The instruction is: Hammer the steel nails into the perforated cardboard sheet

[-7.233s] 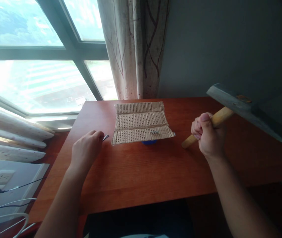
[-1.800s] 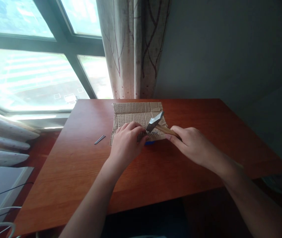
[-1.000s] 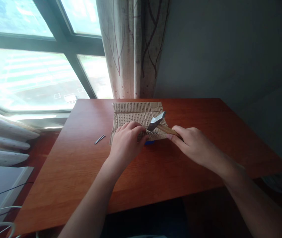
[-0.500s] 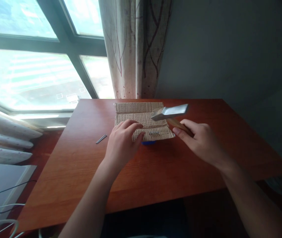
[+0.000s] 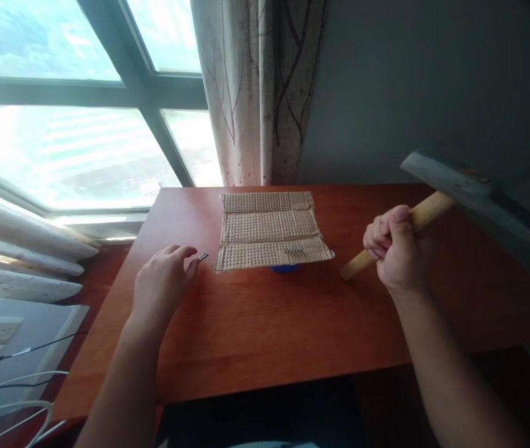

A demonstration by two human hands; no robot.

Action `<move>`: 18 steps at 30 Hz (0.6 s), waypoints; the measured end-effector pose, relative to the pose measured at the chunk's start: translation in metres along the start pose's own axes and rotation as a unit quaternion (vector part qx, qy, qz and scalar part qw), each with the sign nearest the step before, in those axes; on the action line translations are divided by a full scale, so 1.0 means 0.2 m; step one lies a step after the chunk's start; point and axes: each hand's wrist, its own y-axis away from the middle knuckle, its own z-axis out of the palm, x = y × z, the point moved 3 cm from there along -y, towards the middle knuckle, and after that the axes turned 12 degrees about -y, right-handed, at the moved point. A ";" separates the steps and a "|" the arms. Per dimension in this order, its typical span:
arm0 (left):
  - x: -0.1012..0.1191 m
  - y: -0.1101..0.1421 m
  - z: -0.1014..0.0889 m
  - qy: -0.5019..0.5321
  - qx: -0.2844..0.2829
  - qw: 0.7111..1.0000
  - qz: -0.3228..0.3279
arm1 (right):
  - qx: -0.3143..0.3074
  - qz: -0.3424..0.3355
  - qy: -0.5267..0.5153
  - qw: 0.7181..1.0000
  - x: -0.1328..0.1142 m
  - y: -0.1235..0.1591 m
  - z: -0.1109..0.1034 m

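My left hand [image 5: 162,286] is low over the table's left part, thumb and forefinger pinched at the ends of thin metal nails [image 5: 204,256]. The nails' lower ends are hidden by the fingers. My right hand [image 5: 402,249] is wrapped round the wooden handle of a hammer [image 5: 433,208], raised at the right. Its metal head is tilted and slightly blurred. Between the hands lies a creased brown cardboard sheet [image 5: 265,227] covered in rows of small holes. Several short nails or screws [image 5: 293,250] form a row near its front right edge.
A blue thing [image 5: 284,268] shows under the cardboard's front edge. The reddish wooden table [image 5: 265,336] stands by a window [image 5: 83,149] and a patterned curtain [image 5: 241,93]. A wall socket [image 5: 1,330] and white cables [image 5: 17,379] are at lower left.
My left hand has left the cardboard and moved left to the nails on the table. My right hand has swung the hammer right and up, away from the cardboard. The view has shifted slightly.
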 end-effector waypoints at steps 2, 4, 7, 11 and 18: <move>0.01 0.00 0.01 -0.013 -0.014 1.000 0.008 | 0.007 -0.007 0.002 1.000 0.02 0.01 0.00; 0.03 0.00 0.02 -0.033 -0.018 0.999 0.022 | 0.014 -0.011 0.010 1.000 0.03 0.02 -0.01; 0.04 0.00 0.03 -0.059 -0.012 0.997 0.040 | 0.023 -0.007 0.027 0.999 0.03 0.03 -0.02; 0.06 0.00 0.04 -0.066 -0.005 0.997 0.047 | 0.010 0.011 0.016 1.000 0.03 0.04 -0.02; 0.07 -0.01 0.01 -0.079 0.006 0.996 0.035 | -0.012 0.010 0.013 1.000 0.05 0.06 -0.02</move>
